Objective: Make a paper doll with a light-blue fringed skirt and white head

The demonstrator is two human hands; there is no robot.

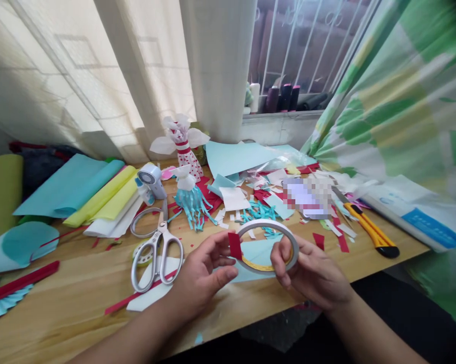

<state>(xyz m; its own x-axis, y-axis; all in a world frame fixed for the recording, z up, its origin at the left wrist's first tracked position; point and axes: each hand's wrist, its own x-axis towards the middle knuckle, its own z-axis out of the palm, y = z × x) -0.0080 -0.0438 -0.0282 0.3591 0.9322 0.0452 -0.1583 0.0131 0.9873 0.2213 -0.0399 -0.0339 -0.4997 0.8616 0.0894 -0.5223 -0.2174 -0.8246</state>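
Observation:
My right hand (311, 270) grips a roll of tape (277, 222), with fingers curled through the ring. The roll is held up above the table, its white outside and yellowish inside showing. At the ring's left edge is a small red paper piece (234, 246), at the fingertips of my left hand (208, 270). The left fingers are bent around behind the red piece, and the thumb stands apart below. Beneath the roll lies a light blue paper sheet (252, 260). Silver-handled scissors (162, 247) rest left of my left hand, over white paper and another tape roll (142, 253).
Behind my hands stand a blue-fringed paper figure (192, 199) and a red-dotted white one (184, 146). Blue paper shreds (260, 212) and scraps cover the middle. A yellow utility knife (370, 230) lies right. Rolled papers (106, 197) and a small white fan (152, 179) stand left.

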